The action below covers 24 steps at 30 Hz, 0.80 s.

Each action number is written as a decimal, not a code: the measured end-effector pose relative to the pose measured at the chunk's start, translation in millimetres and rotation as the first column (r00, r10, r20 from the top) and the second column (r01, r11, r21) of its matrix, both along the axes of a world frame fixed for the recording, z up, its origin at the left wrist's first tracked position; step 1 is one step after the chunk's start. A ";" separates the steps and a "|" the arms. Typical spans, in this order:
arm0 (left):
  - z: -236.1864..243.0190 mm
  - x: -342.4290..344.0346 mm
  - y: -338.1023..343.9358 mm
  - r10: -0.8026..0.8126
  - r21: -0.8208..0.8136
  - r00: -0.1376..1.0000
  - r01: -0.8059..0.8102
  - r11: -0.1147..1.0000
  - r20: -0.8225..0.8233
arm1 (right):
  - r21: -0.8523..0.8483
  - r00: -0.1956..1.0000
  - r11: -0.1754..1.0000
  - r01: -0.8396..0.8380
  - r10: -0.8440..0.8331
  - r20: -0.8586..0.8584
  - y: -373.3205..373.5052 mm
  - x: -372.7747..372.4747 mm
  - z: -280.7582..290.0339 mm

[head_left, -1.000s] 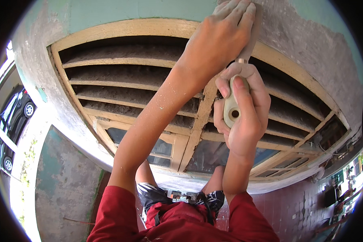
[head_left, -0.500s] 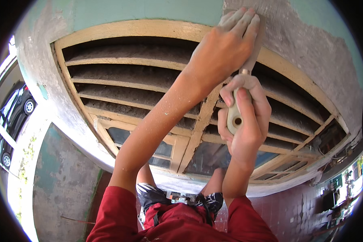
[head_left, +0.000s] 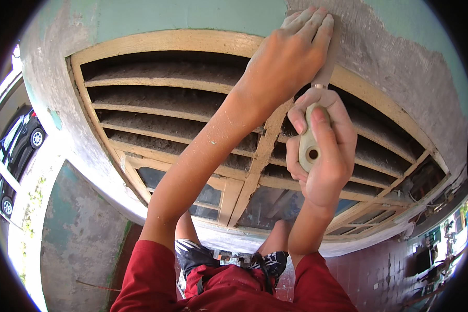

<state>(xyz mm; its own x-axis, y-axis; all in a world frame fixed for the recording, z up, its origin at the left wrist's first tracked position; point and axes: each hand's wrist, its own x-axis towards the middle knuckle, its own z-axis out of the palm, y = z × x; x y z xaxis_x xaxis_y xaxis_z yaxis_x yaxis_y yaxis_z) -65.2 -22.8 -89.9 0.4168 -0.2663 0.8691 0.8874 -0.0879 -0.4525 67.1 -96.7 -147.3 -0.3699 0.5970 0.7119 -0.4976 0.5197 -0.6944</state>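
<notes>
My right hand (head_left: pixel 332 148) is closed round the pale handle of a putty knife (head_left: pixel 308 140), whose hanging hole faces me. From the handle, the flat metal blade runs up to the wall (head_left: pixel 377 54) above the wooden frame. My left hand (head_left: pixel 296 54) lies over the blade with its fingers stretched out and pressed on it near the top. Pale dust coats its fingertips. Around the blade the wall is scraped grey, bordered by green paint (head_left: pixel 192 15). My left hand hides the blade's left part, and I cannot make out its working edge.
Below my hands is a yellowish wooden frame (head_left: pixel 166 39) with dusty louvre slats (head_left: pixel 161 86) and glass panes (head_left: pixel 270 205). At the left stand a low, patchy wall (head_left: pixel 78 218) and a dark car (head_left: pixel 21 151). Reddish floor tiles (head_left: pixel 359 270) lie at the lower right.
My right hand and the handle have shifted slightly right and up, tilting the putty knife a little. My left hand stays on the blade, nearly in place.
</notes>
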 end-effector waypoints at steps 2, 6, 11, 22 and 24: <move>-1.8 -1.1 1.7 0.017 -0.008 1.000 -0.017 1.000 0.002 | 0.005 1.000 1.000 0.013 -0.013 0.000 2.9 -2.9 -4.2; -14.3 4.0 2.9 -0.039 -0.010 0.998 0.039 0.999 0.052 | -0.039 1.000 0.999 0.012 -0.011 0.018 1.9 3.4 -17.8; 0.8 -3.1 5.2 -0.047 -0.105 0.998 0.050 0.993 0.030 | -0.009 0.999 1.000 -0.020 0.020 -0.032 8.7 -6.6 -4.6; 6.1 -5.8 -10.6 -0.091 -0.216 0.995 0.083 0.973 -0.027 | 0.025 0.999 0.999 0.044 -0.044 -0.017 6.9 -7.5 -6.2; 5.8 -5.9 -8.7 -0.096 -0.221 0.995 0.090 0.971 -0.017 | 0.047 0.999 0.999 0.024 -0.023 -0.027 10.1 -10.4 -5.4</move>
<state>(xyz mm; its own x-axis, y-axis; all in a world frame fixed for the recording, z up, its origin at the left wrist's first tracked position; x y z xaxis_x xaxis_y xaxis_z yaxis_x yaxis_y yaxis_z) -71.1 -31.5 -84.1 0.4236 -0.1088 0.8993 0.8582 -0.2696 -0.4368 56.7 -86.6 -152.7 -0.3370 0.5705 0.7489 -0.5023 0.5638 -0.6556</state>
